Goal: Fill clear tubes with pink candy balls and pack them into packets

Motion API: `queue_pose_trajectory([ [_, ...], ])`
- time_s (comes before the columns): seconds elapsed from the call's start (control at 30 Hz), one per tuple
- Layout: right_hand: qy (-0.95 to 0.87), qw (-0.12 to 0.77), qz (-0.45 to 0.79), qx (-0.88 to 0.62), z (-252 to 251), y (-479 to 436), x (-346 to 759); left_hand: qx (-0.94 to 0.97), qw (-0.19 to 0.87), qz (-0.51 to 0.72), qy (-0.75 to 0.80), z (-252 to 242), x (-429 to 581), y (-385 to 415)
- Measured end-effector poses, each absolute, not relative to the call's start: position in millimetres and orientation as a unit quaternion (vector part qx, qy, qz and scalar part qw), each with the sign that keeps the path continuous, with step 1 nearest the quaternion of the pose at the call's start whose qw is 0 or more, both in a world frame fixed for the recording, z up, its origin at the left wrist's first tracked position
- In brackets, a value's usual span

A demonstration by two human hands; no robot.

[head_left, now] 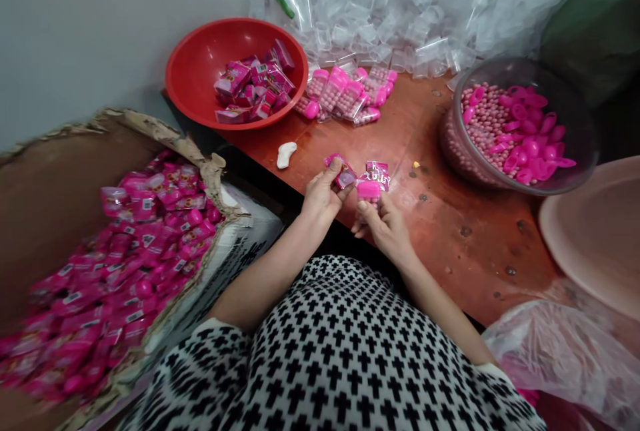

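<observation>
Fingers (331,176) of the left hand (320,201) pinch closed on a pink foil packet (344,176) above the table's front edge, while the right hand (385,227) curls tightly round a pink-capped clear tube (369,192) of pink candy. A second packet (377,175) stands just behind that tube, though whether it is held is unclear. Toward the far edge, more packets lie in a red plastic bowl (187,64), beside loose capped tubes (345,94). A clear bowl (583,131) near the right corner holds pink caps and candy, and many packets fill a cardboard box (95,151) beyond the left edge.

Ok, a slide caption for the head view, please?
Left hand holds a pink packet; right hand holds a pink-capped tube.
</observation>
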State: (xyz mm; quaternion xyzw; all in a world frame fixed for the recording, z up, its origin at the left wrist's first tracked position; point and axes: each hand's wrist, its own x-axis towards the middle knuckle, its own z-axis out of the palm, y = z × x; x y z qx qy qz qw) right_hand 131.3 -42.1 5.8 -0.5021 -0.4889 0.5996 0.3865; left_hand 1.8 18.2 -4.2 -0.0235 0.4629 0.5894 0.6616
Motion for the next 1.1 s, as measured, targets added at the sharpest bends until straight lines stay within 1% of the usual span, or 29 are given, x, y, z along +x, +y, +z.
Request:
queue_pose_trajectory([
  [0.13,-0.522,0.377,0.533,-0.548,-1.0,-40.8,125.8,-0.041,0.681,0.581,0.444,0.5,6.8,16.9],
  [0.23,-0.53,0.366,0.511,-0.569,-3.6,-37.6,125.5,-0.05,0.688,0.587,0.424,5.8,9.4,14.7],
  [0.37,-0.521,0.371,0.536,-0.551,-4.9,-35.3,124.6,-0.046,0.698,0.574,0.426,7.8,9.3,13.3],
  [0.47,-0.495,0.4,0.568,-0.522,-4.7,-33.3,123.9,-0.047,0.701,0.572,0.424,6.7,7.4,14.5],
  [0.57,-0.479,0.426,0.57,-0.514,-3.5,-30.8,125.1,-0.042,0.694,0.584,0.418,6.4,6.9,15.8],
  [0.77,-0.499,0.435,0.538,-0.522,-2.5,-30.4,128.9,-0.04,0.685,0.597,0.416,4.1,11.7,16.1],
  [1.0,-0.502,0.414,0.547,-0.527,-7.4,-34.3,127.2,-0.057,0.681,0.598,0.418,4.1,15.7,17.4],
  [1.1,-0.496,0.422,0.543,-0.531,-9.3,-33.9,125.7,-0.046,0.684,0.597,0.417,5.6,18.0,16.3],
])
